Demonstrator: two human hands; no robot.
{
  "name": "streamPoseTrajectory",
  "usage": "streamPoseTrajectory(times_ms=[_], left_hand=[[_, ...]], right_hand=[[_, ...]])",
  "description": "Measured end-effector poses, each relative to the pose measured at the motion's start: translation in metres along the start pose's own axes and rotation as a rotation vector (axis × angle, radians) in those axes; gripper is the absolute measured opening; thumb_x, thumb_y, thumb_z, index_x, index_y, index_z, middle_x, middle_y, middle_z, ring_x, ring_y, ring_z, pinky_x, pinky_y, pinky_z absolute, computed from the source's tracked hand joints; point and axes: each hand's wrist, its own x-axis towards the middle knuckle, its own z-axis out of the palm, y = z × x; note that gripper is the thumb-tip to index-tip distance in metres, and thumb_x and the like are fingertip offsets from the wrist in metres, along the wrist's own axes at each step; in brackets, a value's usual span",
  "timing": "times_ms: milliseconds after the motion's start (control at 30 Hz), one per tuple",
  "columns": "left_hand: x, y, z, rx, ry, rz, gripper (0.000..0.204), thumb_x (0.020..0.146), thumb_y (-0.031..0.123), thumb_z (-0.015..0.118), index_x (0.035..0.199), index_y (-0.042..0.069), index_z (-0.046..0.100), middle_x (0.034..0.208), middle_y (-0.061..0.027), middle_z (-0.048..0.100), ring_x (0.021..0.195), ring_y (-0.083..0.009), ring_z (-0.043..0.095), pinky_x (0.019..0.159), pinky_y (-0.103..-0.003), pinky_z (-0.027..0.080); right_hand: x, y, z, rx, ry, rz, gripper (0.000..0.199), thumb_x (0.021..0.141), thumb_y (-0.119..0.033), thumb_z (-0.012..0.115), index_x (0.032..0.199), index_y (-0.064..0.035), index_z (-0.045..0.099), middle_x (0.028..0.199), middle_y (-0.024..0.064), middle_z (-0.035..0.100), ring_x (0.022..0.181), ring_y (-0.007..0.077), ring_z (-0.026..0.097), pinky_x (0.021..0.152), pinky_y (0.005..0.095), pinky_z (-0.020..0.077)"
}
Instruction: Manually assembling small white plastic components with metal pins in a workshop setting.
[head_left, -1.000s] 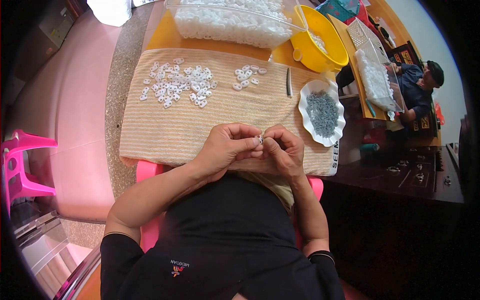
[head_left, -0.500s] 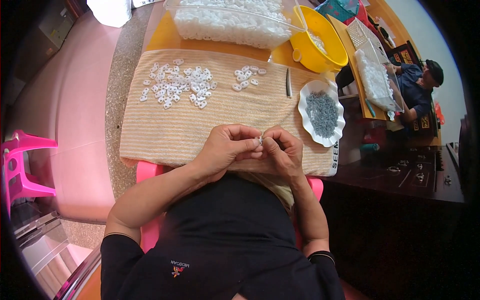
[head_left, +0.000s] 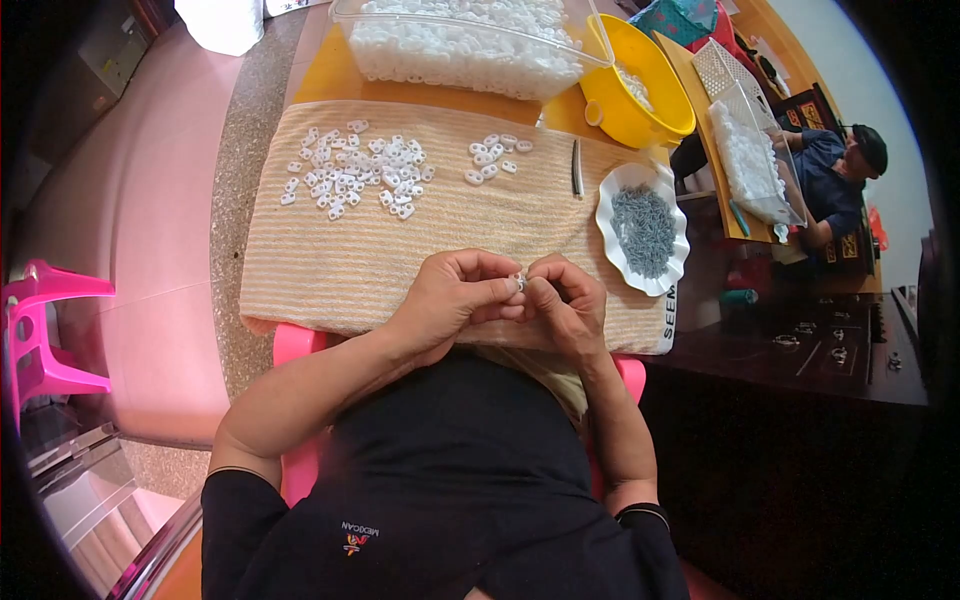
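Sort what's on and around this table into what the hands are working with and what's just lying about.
In use: small white piece pinched between left hand and right hand; loose white pieces; plate of grey bits; striped towel.
Lying about: yellow bowl; pink stool.

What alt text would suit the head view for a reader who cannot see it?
Left hand and right hand pinch a small white part together over a striped cloth. Beyond lie loose white parts and a white dish of grey pieces.
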Motion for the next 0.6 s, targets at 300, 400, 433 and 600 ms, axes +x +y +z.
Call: streamPoseTrajectory(times_ms=[300, 400, 433, 600], left_hand=[[0.0004, -0.0011, -0.0005, 0.002, 0.013, -0.006, 0.017, 0.086, 0.001, 0.063, 0.102, -0.003, 0.06, 0.093, -0.0095, 0.064, 0.082, -0.0169, 0.066, 0.077, -0.031, 0.058], [0.0006, -0.0017, -0.0003, -0.003, 0.003, 0.001, 0.017, 0.086, 0.001, 0.063, 0.102, -0.003, 0.06, 0.093, -0.0094, 0.064, 0.082, -0.0167, 0.065, 0.077, -0.03, 0.058], [0.0007, -0.0019, -0.0002, -0.003, 0.003, 0.001, 0.017, 0.086, 0.001, 0.063, 0.102, -0.003, 0.06, 0.093, -0.0094, 0.064, 0.082, -0.0167, 0.065, 0.077, -0.03, 0.058], [0.0013, -0.0029, -0.0015, 0.004, 0.006, 0.005, 0.017, 0.086, 0.001, 0.063, 0.102, -0.003, 0.06, 0.093, -0.0091, 0.064, 0.082, -0.016, 0.065, 0.077, -0.03, 0.058]], right_hand=[[-0.0004, 0.0016, 0.0019, -0.013, 0.031, -0.015, 0.009, 0.091, -0.007, 0.059, 0.087, 0.0011, 0.058, 0.078, 0.0009, 0.058, 0.068, 0.0062, 0.057, 0.062, 0.0204, 0.0483], [-0.0007, -0.0027, 0.0042, 0.001, 0.04, -0.008, 0.009, 0.091, -0.007, 0.059, 0.086, 0.0011, 0.058, 0.078, 0.0006, 0.058, 0.068, 0.0059, 0.057, 0.062, 0.0203, 0.0481], [-0.0005, -0.0025, 0.0037, -0.017, 0.037, -0.016, 0.009, 0.091, -0.007, 0.059, 0.086, 0.001, 0.058, 0.078, 0.0004, 0.058, 0.068, 0.0058, 0.057, 0.062, 0.0203, 0.0481], [0.0002, -0.0009, 0.0043, -0.038, 0.03, -0.034, 0.01, 0.092, -0.007, 0.059, 0.086, 0.0009, 0.058, 0.077, 0.0002, 0.057, 0.068, 0.0057, 0.057, 0.061, 0.0201, 0.0479]])
